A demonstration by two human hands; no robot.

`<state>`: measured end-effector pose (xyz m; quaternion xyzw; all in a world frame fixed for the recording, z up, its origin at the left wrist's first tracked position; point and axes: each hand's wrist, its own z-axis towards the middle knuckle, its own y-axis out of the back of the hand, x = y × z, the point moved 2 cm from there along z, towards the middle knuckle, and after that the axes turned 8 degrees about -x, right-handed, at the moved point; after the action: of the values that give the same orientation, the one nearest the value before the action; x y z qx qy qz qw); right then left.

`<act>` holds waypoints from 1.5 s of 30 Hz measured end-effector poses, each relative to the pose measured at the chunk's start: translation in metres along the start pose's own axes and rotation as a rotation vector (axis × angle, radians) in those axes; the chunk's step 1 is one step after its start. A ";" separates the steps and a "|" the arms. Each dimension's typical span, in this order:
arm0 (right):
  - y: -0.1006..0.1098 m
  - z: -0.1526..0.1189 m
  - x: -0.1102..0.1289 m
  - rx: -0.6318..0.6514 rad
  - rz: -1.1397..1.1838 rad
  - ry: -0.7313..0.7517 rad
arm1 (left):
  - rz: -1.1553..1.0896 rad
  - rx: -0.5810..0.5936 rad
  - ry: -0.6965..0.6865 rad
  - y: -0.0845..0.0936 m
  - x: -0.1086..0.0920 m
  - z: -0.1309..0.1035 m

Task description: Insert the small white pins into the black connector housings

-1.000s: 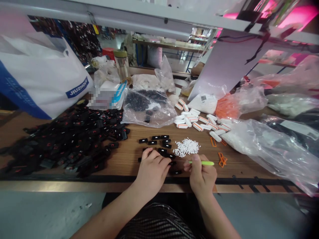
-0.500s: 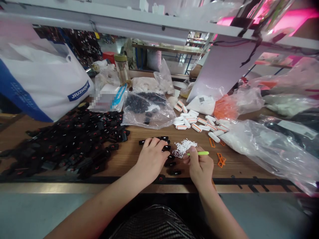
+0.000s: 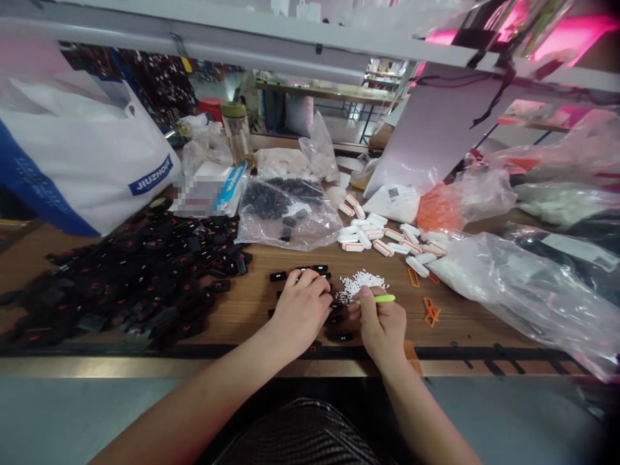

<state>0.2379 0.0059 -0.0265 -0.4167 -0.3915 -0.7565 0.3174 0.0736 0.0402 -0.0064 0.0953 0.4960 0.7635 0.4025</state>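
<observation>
My right hand (image 3: 384, 325) is closed round a yellow-green tool (image 3: 385, 298), beside a small heap of white pieces (image 3: 363, 281). The tool's working tip is too small to make out. To its left, my left hand (image 3: 303, 314) rests over several small black parts (image 3: 320, 268) with its fingers bent down; what its fingertips touch is hidden beneath them. More black parts lie around that hand, one of them (image 3: 341, 336) near the table's front edge.
A large pile of black parts (image 3: 140, 278) covers the left. Behind are a clear bag of black parts (image 3: 285, 213), white pieces with orange stripes (image 3: 372, 232) and a bottle (image 3: 236, 132). Orange frames (image 3: 430, 311) and a plastic bag (image 3: 513, 278) lie right; a white bag (image 3: 92, 148) stands left.
My right hand has moved a little left and down with the tool, off the white heap. My left hand has shifted slightly right and down, uncovering black parts on its left.
</observation>
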 end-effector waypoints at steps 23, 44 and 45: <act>0.005 -0.006 -0.002 0.030 -0.162 0.129 | 0.011 0.019 -0.006 -0.001 -0.002 0.001; 0.005 -0.007 0.001 -0.031 -0.170 0.118 | 0.023 -0.001 -0.014 -0.001 -0.002 0.001; 0.005 -0.007 0.001 -0.042 -0.158 0.111 | 0.022 -0.004 -0.014 -0.001 -0.002 0.001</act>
<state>0.2388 -0.0031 -0.0269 -0.3483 -0.3891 -0.8091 0.2694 0.0756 0.0396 -0.0067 0.1054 0.4907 0.7681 0.3977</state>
